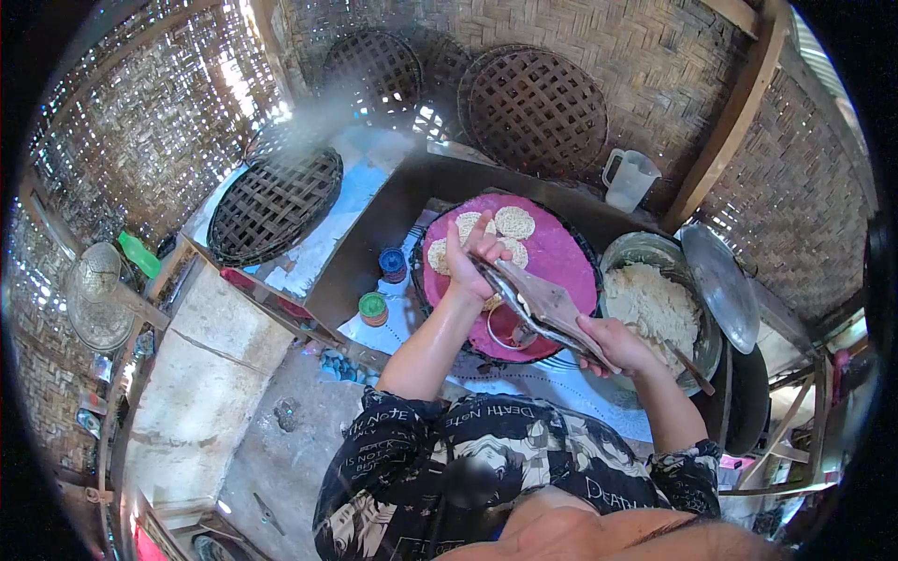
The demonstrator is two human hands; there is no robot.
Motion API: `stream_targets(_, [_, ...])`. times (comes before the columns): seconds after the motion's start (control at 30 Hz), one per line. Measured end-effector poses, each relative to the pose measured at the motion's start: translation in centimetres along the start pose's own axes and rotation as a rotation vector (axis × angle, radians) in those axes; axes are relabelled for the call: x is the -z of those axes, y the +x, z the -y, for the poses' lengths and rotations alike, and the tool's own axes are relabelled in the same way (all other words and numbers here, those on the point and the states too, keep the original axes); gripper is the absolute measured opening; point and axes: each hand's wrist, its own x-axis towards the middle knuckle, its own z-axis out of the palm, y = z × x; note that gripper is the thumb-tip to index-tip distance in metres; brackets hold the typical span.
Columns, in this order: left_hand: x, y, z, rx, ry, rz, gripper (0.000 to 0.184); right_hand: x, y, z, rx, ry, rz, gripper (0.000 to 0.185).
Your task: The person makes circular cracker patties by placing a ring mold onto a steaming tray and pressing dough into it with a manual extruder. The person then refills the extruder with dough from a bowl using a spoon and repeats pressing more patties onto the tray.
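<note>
My right hand (617,346) grips the near end of a pair of flat, brownish-grey boards (547,304), which are held tilted and slightly apart. At their far end, my left hand (470,262) holds the edge, some fingers curled and others stretched. Below lies a round tray lined with pink cloth (571,257). Several pale, lattice-patterned round discs (514,222) rest on its far and left parts, some partly hidden by my left hand. Under the boards, a reddish, round, rimmed object (510,329) sits near the tray's front; its kind is unclear.
At right stands a large bowl (622,245) of whitish doughy mass (655,304), with a wooden handle (694,369) sticking out. A metal lid (720,285) leans beside it. Behind are a plastic jug (631,179) and woven trays (536,110). Blue (393,265) and green (372,307) containers stand left.
</note>
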Motion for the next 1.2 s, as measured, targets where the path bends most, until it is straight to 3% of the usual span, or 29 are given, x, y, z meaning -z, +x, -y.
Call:
stream_targets(0.27, [-1.4,0.2,-2.5,-0.022,0.099,-0.025,0.057,-2.8,2.3,-1.4,0.152,0.042,-0.079,0.047])
stream_targets(0.5, [-3.7,1.1,-2.0,0.002,0.143,-0.026,0.058,-3.1,3.1,-2.4,0.310,-0.159,-0.362,0.043])
stream_targets(0.7, [-3.3,1.5,-1.3,0.051,0.186,0.154,0.067,-2.7,3.0,-3.7,0.347,-0.081,-0.376,0.039])
stream_targets(0.8, [-8.3,-0.8,-0.2,0.141,0.276,-0.215,0.080,-2.4,2.9,-4.4,0.358,0.039,-0.322,0.036])
stream_targets(0.83, [-4.0,-0.1,-1.2,0.314,0.389,-0.055,0.078,-2.5,2.1,-3.8,0.318,0.109,-0.291,0.035])
stream_targets(0.9, [1.6,0.7,-0.3,0.361,1.161,-0.145,0.078,-2.4,1.6,-3.6,0.295,0.169,-0.267,0.033])
stream_targets(0.97, [1.3,-1.7,0.5,0.480,1.471,-0.060,0.058,-2.3,1.6,-4.1,0.322,0.151,-0.284,0.032])
stream_targets(1.1, [3.2,-3.3,0.9,0.361,1.519,-0.061,0.078,-2.5,0.9,-4.5,0.370,0.230,-0.282,0.030])
stream_targets(1.2, [1.4,-4.6,1.0,0.525,1.338,0.071,0.081,-2.0,0.5,-5.4,0.448,0.165,-0.365,0.029])
